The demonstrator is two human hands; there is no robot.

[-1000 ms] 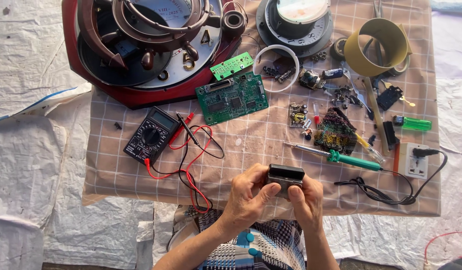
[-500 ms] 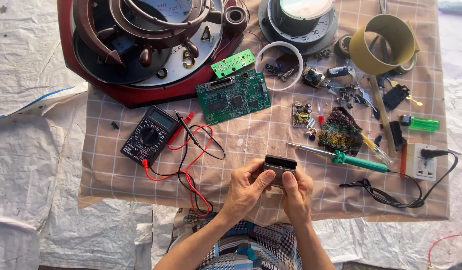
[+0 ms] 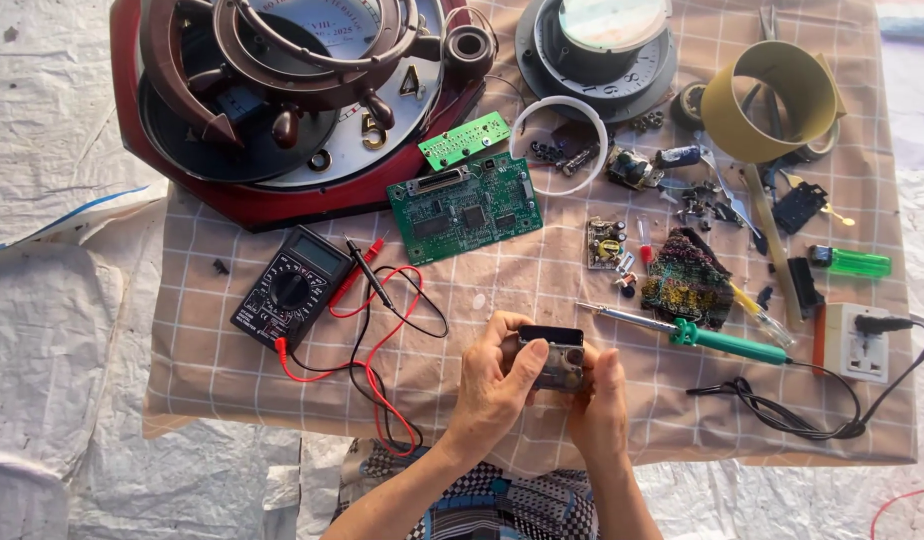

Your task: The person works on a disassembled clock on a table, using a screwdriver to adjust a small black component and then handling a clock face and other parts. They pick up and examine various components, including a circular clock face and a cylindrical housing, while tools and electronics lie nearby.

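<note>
You've got both hands wrapped around a small boxy clock movement (image 3: 554, 360), left hand (image 3: 497, 385) cupping its side with the thumb pressed over the top, right hand (image 3: 599, 405) pinching the other end. It sits just above the near edge of the checked cloth (image 3: 232, 370), lifted off it.

Looks to me like you're at the inspect-or-pry-open stage, so the next bit calls for a steady thumb and small force, nothing yanked.

Going out from the movement: the soldering iron with the green handle (image 3: 717, 340) lies just right of it, the multimeter (image 3: 290, 287) with its red and black leads sits left, and the green circuit board (image 3: 464, 207) is beyond. Farther back left is the big red wall clock (image 3: 282, 100). Under the cloth it's white woven sheeting (image 3: 52, 330).
</note>
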